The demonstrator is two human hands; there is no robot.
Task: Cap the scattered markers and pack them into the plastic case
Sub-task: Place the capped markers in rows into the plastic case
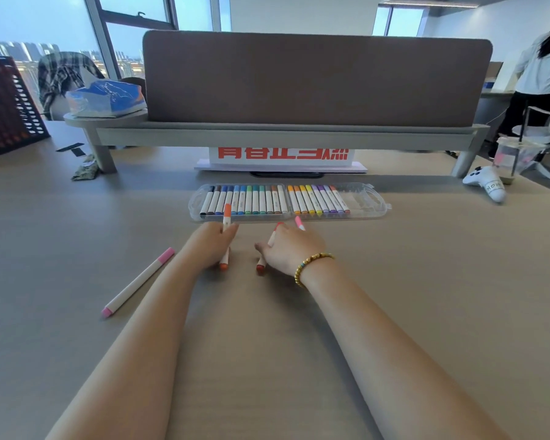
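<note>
Clear plastic case (367,201) lies open and flat on the desk (426,281) at 12 o'clock from the hands, long side across the view. Inside it a row of capped markers (245,200) stands side by side, white barrels, caps running black, brown, blues, greens, then a white one in the left section; the right section holds orange, yellow and purple ones (318,200), and its far right end at 3 o'clock shows bare slots. Left hand (211,242) sits just below the case's left part, fingers curled round an orange marker (226,217) whose cap end points up toward 12 and whose lower orange end shows under the palm. Right hand (291,249), beaded bracelet (311,265) on the wrist, curls over a red marker (262,265) with the red end poking out at 7 o'clock of the hand; a pink marker tip (299,222) sticks out past the fingers at 12, exact grip on it hard to tell. A loose pink marker (138,281) lies capped on the desk at 9 o'clock from the left hand, well apart, slanted. Behind the case: a brown divider panel (315,77) on a grey shelf (283,136), with a blue tissue pack (107,98) at its left end. A white game controller (485,182) sits at 2 o'clock.
</note>
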